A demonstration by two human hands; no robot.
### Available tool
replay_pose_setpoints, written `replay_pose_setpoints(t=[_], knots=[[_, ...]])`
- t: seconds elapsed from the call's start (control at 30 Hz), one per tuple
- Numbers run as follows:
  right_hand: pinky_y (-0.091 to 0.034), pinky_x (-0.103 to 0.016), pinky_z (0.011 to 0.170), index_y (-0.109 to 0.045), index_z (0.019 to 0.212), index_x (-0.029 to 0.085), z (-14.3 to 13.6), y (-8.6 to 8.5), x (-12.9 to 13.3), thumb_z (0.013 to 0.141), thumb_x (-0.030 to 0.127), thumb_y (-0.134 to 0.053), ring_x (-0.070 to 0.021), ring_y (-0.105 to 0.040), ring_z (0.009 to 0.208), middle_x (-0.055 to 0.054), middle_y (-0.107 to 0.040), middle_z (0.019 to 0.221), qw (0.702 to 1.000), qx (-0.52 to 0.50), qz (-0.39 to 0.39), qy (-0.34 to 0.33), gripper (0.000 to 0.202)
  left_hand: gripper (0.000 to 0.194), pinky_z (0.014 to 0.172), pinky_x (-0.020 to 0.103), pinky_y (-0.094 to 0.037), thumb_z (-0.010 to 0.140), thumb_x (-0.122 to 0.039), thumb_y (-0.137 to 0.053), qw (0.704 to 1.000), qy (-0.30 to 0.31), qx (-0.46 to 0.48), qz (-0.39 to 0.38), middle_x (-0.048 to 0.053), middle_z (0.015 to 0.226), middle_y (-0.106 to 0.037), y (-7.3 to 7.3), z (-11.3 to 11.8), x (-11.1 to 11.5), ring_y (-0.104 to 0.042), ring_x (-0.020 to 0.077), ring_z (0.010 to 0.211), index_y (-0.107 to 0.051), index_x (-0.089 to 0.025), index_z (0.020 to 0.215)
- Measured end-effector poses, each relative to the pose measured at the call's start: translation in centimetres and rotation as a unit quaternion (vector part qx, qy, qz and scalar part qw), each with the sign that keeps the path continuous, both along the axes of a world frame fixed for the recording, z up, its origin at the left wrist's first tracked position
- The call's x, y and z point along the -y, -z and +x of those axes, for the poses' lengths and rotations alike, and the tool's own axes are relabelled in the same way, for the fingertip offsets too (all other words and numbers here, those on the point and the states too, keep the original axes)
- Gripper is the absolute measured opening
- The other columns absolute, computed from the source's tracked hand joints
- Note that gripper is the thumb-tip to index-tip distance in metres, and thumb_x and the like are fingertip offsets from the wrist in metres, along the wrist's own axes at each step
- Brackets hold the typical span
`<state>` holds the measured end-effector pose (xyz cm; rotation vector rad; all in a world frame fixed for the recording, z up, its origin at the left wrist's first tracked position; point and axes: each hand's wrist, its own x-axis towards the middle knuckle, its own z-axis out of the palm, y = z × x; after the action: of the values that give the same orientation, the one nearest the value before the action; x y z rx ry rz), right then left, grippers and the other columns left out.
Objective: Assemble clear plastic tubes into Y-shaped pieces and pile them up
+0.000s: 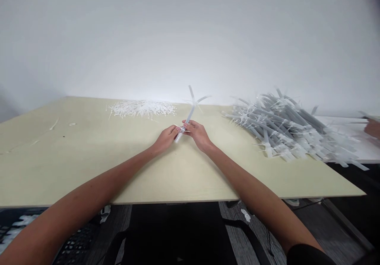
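Over the middle of the table, a translucent tube [189,115] is held at a slant, its upper end splitting into thin branches and its lower end clear and wider. My right hand [199,133] is closed around its lower part. My left hand [166,137] pinches at the tube's left side, where a thin white cable tie [182,129] crosses it; the fingertips partly hide the tie. Behind the hands to the left lies a loose heap of white cable ties [142,108]. On the right is a large pile of similar tubes [279,124], bristling with tie ends.
A few stray ties [54,124] lie on the left of the pale wooden table [89,158]. The white wall [190,39] stands behind it. At the far right, another person's hand [372,128] shows beside a white surface. A black chair [178,233] is below the table's front edge.
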<state>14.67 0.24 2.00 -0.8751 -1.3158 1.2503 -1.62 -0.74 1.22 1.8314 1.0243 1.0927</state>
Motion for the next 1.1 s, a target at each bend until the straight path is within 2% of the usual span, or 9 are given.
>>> replay_pose_setpoints(t=[0.13, 0.27, 0.47, 0.87, 1.0, 1.1], knots=[[-0.05, -0.031, 0.08, -0.062, 0.101, 0.015, -0.16, 0.07, 0.12, 0.072, 0.04, -0.067, -0.0144, -0.062, 0.077, -0.003, -0.066, 0.081, 1.0, 0.001, -0.006, 0.002, 0.038, 0.038, 0.059, 0.025, -0.033, 0.087, -0.052, -0.038, 1.0, -0.015, -0.014, 0.011, -0.002, 0.066, -0.047, 0.13, -0.11, -0.3, -0.043, 0.012, 0.062, -0.047, -0.018, 0.071], [-0.05, -0.031, 0.077, -0.062, 0.101, 0.014, -0.11, 0.09, 0.12, 0.072, 0.039, -0.067, -0.0132, -0.061, 0.071, -0.003, -0.065, 0.078, 1.0, -0.003, -0.004, 0.004, 0.039, 0.038, 0.06, 0.025, -0.033, 0.087, -0.051, -0.038, 0.999, -0.023, -0.035, 0.017, -0.002, 0.067, -0.05, 0.16, -0.14, -0.34, -0.045, 0.0126, 0.064, -0.05, -0.018, 0.072], [-0.051, -0.033, 0.08, -0.063, 0.099, 0.015, -0.13, 0.03, 0.21, 0.072, 0.041, -0.067, -0.0147, -0.062, 0.073, -0.003, -0.065, 0.078, 1.0, 0.013, -0.009, 0.002, 0.038, 0.037, 0.06, 0.025, -0.034, 0.087, -0.049, -0.039, 0.998, -0.033, -0.055, 0.03, -0.002, 0.069, -0.053, 0.24, -0.27, -0.39, -0.047, 0.0132, 0.065, -0.056, -0.019, 0.076], [-0.052, -0.035, 0.08, -0.062, 0.095, 0.016, -0.26, -0.18, 0.18, 0.07, 0.037, -0.069, -0.0161, -0.063, 0.073, -0.002, -0.065, 0.073, 1.0, 0.016, -0.02, -0.005, 0.033, 0.036, 0.057, 0.025, -0.031, 0.088, -0.046, -0.036, 0.994, -0.063, -0.073, 0.043, -0.003, 0.063, -0.05, 0.39, 0.15, 0.11, -0.043, 0.0125, 0.06, -0.052, -0.019, 0.071], [-0.053, -0.034, 0.077, -0.062, 0.094, 0.015, -0.33, -0.2, 0.13, 0.071, 0.036, -0.068, -0.0152, -0.062, 0.072, -0.002, -0.064, 0.074, 1.0, 0.012, -0.018, 0.002, 0.031, 0.035, 0.059, 0.025, -0.033, 0.087, -0.048, -0.039, 0.997, -0.05, -0.064, 0.018, -0.002, 0.066, -0.053, 0.37, 0.13, -0.03, -0.045, 0.0126, 0.063, -0.054, -0.019, 0.074], [-0.055, -0.032, 0.071, -0.06, 0.095, 0.016, -0.17, -0.09, -0.06, 0.074, 0.034, -0.064, -0.015, -0.062, 0.073, -0.002, -0.063, 0.075, 1.0, 0.023, -0.014, 0.012, 0.028, 0.033, 0.061, 0.025, -0.037, 0.085, -0.05, -0.043, 0.999, -0.038, -0.019, -0.028, -0.001, 0.072, -0.056, 0.47, 0.04, -0.4, -0.049, 0.0126, 0.065, -0.054, -0.019, 0.083]])
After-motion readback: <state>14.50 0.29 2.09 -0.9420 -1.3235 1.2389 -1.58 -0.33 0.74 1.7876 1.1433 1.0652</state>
